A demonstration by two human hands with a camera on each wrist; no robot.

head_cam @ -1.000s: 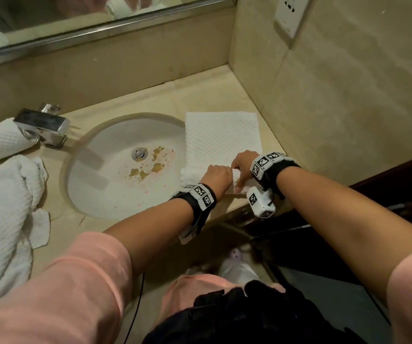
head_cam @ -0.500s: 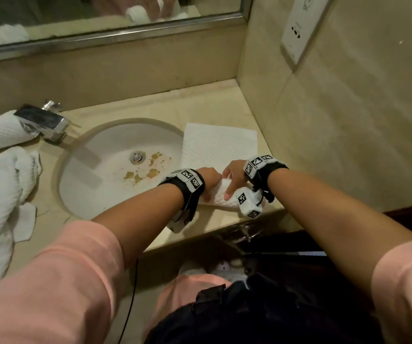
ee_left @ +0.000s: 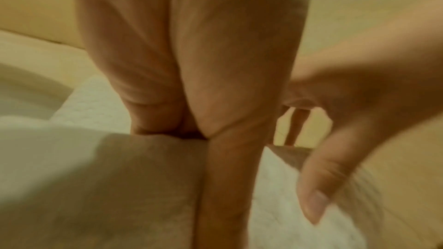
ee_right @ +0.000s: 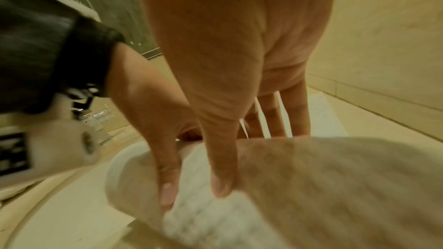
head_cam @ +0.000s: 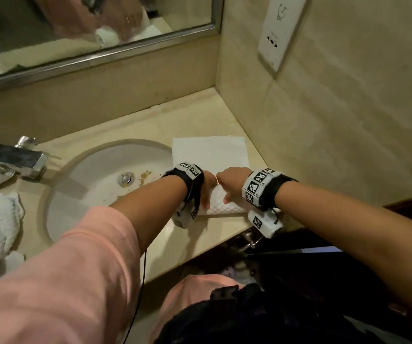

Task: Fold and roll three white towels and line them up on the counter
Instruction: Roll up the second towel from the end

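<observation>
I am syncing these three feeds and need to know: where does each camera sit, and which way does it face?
Head: worn high, looks down at the counter, sink and towel; both forearms show.
Left wrist: looks along the left hand onto the towel.
Right wrist: looks along the right hand onto the roll.
Shared: every view shows both hands on the same towel.

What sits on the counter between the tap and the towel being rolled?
The sink basin, with its drain, lies between tap and towel; head view.
</observation>
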